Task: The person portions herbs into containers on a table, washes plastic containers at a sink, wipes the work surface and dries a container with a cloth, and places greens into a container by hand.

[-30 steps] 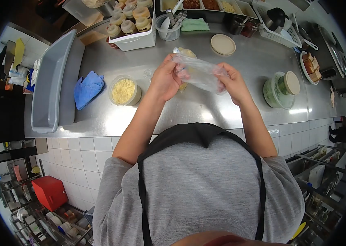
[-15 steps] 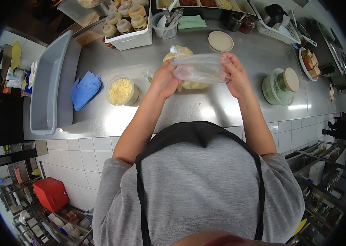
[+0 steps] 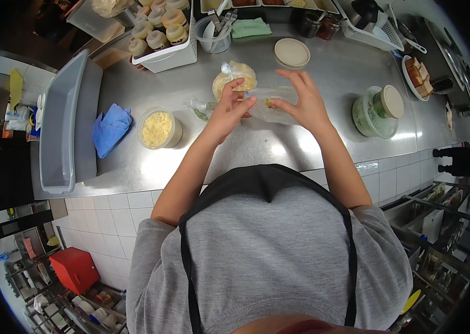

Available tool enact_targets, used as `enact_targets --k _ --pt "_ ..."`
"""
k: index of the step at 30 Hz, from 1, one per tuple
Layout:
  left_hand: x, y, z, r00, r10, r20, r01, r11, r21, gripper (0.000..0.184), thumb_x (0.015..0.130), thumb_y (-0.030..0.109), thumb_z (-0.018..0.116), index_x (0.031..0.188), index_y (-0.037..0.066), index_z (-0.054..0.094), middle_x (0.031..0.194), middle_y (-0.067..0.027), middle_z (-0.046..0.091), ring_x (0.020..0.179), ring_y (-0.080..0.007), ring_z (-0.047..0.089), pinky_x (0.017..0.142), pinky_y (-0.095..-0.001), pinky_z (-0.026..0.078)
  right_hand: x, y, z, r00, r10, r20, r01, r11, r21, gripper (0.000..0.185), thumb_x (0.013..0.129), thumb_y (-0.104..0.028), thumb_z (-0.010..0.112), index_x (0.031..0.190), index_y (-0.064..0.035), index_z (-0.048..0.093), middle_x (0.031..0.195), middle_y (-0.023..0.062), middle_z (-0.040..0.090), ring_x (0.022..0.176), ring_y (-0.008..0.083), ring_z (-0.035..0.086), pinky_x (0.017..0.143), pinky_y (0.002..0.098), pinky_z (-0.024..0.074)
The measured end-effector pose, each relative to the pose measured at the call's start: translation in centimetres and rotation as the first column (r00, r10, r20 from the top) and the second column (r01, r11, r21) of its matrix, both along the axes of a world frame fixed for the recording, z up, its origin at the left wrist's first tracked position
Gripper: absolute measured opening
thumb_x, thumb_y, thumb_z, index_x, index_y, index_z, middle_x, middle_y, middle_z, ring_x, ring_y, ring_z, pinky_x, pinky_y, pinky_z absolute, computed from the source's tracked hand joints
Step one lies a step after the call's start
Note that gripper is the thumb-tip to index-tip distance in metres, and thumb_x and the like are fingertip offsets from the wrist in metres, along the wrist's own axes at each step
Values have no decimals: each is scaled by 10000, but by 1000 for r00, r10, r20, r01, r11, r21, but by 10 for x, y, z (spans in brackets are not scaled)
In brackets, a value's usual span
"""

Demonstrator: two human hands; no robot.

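Clear bag point(image 3: 271, 93) sideways, long axis running left-right; left hand point(image 3: 227, 114), right hand point(image 3: 308, 106), fingers spread.

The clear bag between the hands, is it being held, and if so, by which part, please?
Neither the left hand nor the right hand visibly grips the clear bag; light contact cannot be ruled out.

Beyond the colourless clear bag point(image 3: 272, 93) I see a pale-yellow bundle point(image 3: 241, 72), a cream lid point(image 3: 292, 52) and a mint-green towel point(image 3: 251, 28), with a bright-blue cloth point(image 3: 111, 131) and grey bin point(image 3: 86, 136) left of it, and a heathered-grey shirt point(image 3: 296, 239) this side.
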State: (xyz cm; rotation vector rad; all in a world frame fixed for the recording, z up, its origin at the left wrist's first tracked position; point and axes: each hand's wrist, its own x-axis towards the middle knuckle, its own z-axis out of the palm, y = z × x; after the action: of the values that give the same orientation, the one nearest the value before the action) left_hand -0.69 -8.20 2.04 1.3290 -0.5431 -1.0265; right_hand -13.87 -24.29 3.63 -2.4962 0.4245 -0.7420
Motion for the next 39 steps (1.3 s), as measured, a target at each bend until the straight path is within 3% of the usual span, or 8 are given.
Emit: enact_targets --k 7,8,11,14,17,19,30,39 --pt "-3 15 -41 477 6 879 -160 984 80 296 815 142 593 1086 48 517 983 -118 542 879 -247 562 747 -337 465 15 -28 -1 989 130 -65 -87 890 447 365 780 -222 651 1123 -145 555 1060 84 531 996 283 527 864 379 424" --pt "-6 13 -42 196 -23 980 -134 990 50 238 785 128 606 1005 49 560 923 -110 542 852 -272 559 731 -353 468 15 -26 3 990 129 -64 -87 891 446 365 780 -222 651 1123 -145 555 1060 84 531 996 283 527 864 379 424" --pt "-2 1 -54 149 14 989 -206 978 17 174 747 104 611 906 52 565 851 -91 531 843 -292 548 709 -391 465 11 -4 17 988 154 33 -157 975 159 438 775 -183 658 1189 -137 523 1139 89 515 1027 250 502 898 346 406" --pt "2 0 -53 177 7 984 -182 983 26 118 771 98 596 870 46 557 862 -93 541 833 -290 551 692 -389 459 4 21 17 996 89 -2 -85 943 -323 500 760 -194 669 1224 -148 490 1195 88 494 1062 268 486 929 369 395" --pt "3 -4 -39 340 23 940 -149 988 30 96 787 104 589 850 44 549 855 -104 540 813 -299 551 678 -390 451 4 23 -8 994 104 -22 -105 931 -348 458 754 -153 664 1190 -138 524 1186 84 517 1051 265 514 901 369 414" --pt "3 -14 -8 351 66 934 -135 991 -19 92 812 103 569 847 27 532 850 -117 537 811 -301 547 678 -382 439 9 2 -12 989 121 -81 -112 988 108 371 761 -111 635 1122 -137 554 1091 89 565 1004 272 554 848 352 436" --pt "21 -41 32 295 -14 955 -28 999 24 88 823 53 563 860 -8 511 836 -127 528 761 -299 540 670 -349 433 7 -29 0 993 26 115 -62 943 326 388 793 -136 636 1165 -80 538 1067 89 585 993 221 562 832 313 442" --pt "24 -53 16 850 -14 526 24 1000 -12 83 910 110 518 940 45 478 832 -9 526 747 -93 550 643 -226 442 21 -28 5 969 179 173 -216 951 222 579 771 -134 674 1287 -62 420 1236 109 510 1149 236 482 956 357 384"
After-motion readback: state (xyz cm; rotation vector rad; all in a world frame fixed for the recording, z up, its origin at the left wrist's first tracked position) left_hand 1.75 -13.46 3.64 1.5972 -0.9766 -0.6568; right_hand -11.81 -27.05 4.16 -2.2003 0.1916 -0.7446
